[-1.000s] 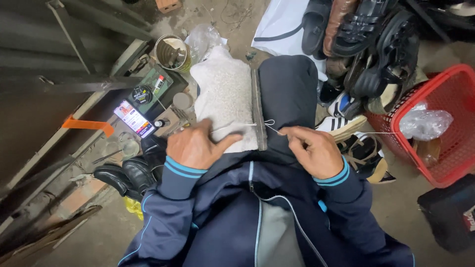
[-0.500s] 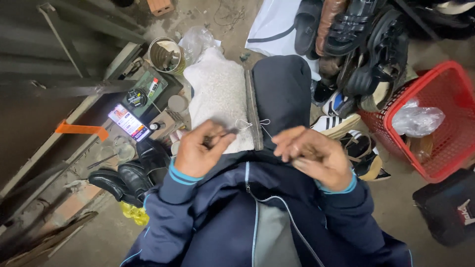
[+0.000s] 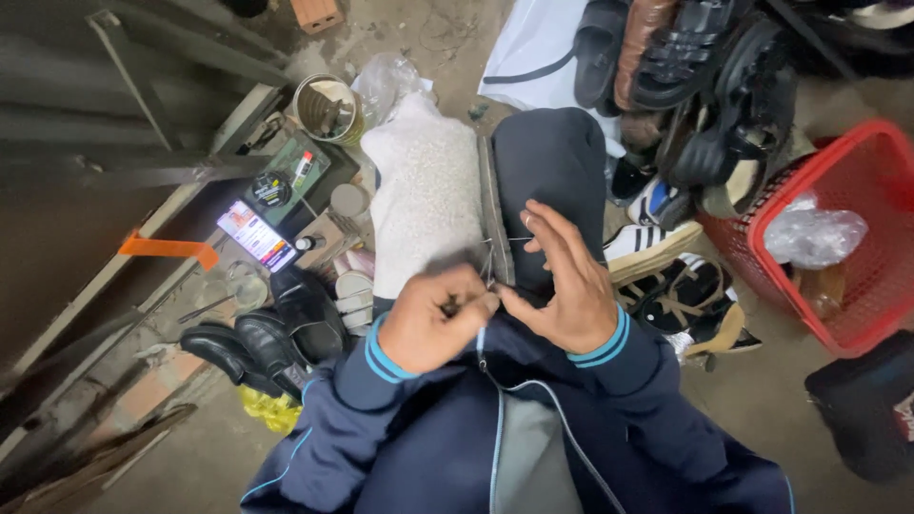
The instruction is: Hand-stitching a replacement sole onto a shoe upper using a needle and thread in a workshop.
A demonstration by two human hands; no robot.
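Left hand (image 3: pixel 433 328) pinches a small tool, hardly visible; right hand (image 3: pixel 562 286) half-open, fingers spread, touching thread. Fuzzy white shoe (image 3: pixel 424 190) lies lengthwise, toe pointing away, grey sole edge (image 3: pixel 495 214) rightward.

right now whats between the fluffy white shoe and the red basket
In the head view, the person's dark-trousered knee, then a heap of sandals and shoes, lie between the white shoe and the red basket.

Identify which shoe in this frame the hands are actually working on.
The white fleecy shoe on the lap: both the left hand and right hand meet at its sole edge. Black shoes lie untouched on the floor.
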